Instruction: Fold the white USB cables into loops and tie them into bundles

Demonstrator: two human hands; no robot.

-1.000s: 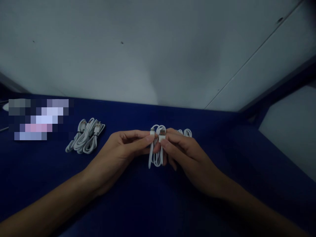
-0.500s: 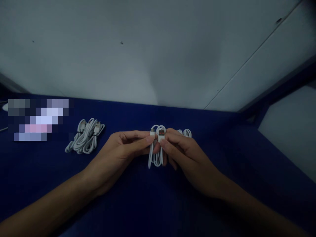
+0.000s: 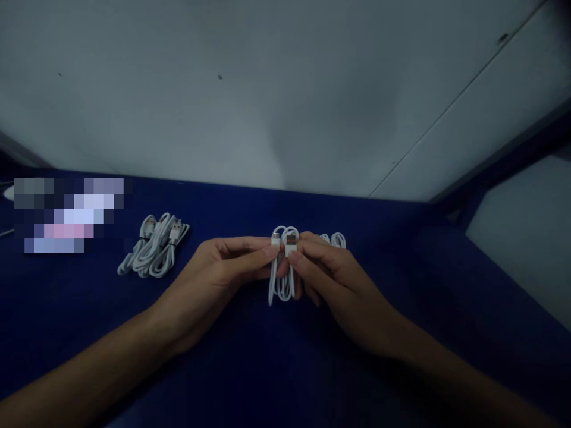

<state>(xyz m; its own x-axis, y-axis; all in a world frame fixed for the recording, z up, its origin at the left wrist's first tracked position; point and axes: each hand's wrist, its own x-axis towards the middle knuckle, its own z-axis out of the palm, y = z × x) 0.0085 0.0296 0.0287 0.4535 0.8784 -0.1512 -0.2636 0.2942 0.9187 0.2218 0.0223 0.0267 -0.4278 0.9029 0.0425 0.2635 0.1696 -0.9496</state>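
Observation:
A coiled white cable (image 3: 284, 288) is held up in front of me between both hands. My left hand (image 3: 227, 261) pinches it by the small metal-tipped connector. The larger USB plug, its flat metal end pointing up, is between the thumb and fingers of my right hand (image 3: 332, 270). The two connectors are side by side, with the white loops hanging below them. Some fingertips are hidden behind the cable.
Several bundled white cables (image 3: 156, 246) lie on the blue table (image 3: 232, 208) to the left. Another white coil (image 3: 338, 240) shows partly behind my right hand. A pixelated patch covers something at the far left. A pale wall (image 3: 178, 119) rises behind.

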